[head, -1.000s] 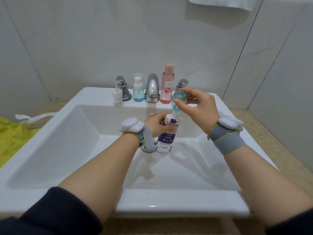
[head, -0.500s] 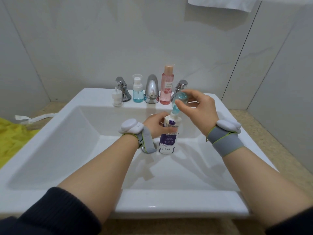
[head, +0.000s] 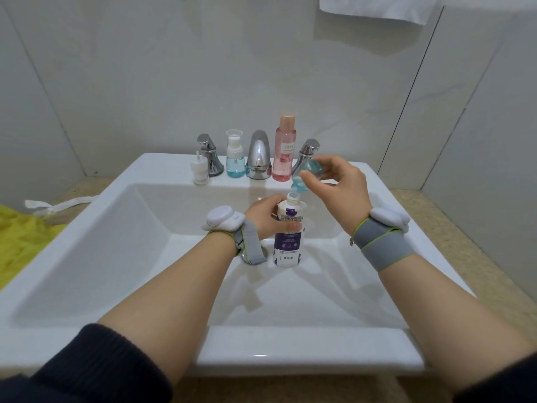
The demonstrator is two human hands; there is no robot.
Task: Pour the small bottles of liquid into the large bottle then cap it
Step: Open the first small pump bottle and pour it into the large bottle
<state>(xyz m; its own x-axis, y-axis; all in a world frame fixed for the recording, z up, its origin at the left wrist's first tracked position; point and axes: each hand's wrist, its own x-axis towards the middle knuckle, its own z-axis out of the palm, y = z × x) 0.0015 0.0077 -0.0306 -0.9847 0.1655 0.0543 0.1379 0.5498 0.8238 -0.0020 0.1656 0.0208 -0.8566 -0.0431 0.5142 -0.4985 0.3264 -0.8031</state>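
Observation:
The large white bottle with a purple label [head: 287,237] stands upright in the white sink basin [head: 122,257], its neck uncapped. My left hand [head: 266,218] grips its upper body from the left. My right hand [head: 337,187] holds a small clear bottle of blue liquid [head: 305,177] tipped neck-down, its mouth just above the large bottle's opening. On the sink's back ledge stand a small blue pump bottle [head: 234,157] and a taller pink bottle [head: 286,148]. A white pump cap [head: 200,171] sits at the ledge's left.
A chrome faucet [head: 258,155] with two chrome handles [head: 209,152] lines the back ledge. Tiled walls close in behind and to the right. A yellow cloth [head: 23,237] lies left of the sink, and a white towel [head: 374,7] hangs top right.
The small blue bottle has tilted a bit further over the large bottle's mouth. The head view has drifted slightly; both hands stay in about the same place.

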